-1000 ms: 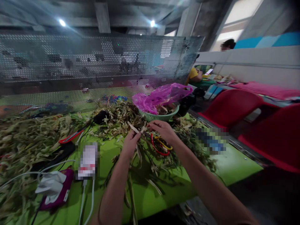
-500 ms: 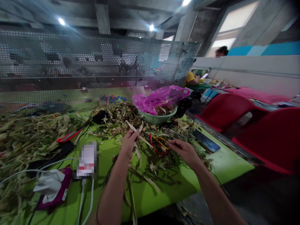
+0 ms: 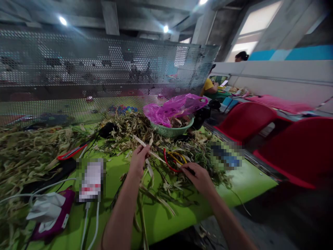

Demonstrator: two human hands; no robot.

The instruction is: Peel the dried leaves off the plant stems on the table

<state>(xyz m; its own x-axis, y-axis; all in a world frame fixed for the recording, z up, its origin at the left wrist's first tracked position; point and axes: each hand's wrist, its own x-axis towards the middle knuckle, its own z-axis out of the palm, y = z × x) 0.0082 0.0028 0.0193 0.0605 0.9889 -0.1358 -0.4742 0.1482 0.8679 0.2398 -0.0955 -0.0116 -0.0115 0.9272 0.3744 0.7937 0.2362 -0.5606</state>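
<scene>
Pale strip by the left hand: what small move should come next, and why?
Perhaps lift the pale strip clear of the red and yellow handles: the left hand pinches it, and its length reaches them, near the right hand.

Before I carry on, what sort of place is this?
Probably a shared indoor workshop for handwork: dried plant leaves are heaped on a green table, a perforated metal screen stands behind it, and a person in yellow shows farther off.
</scene>
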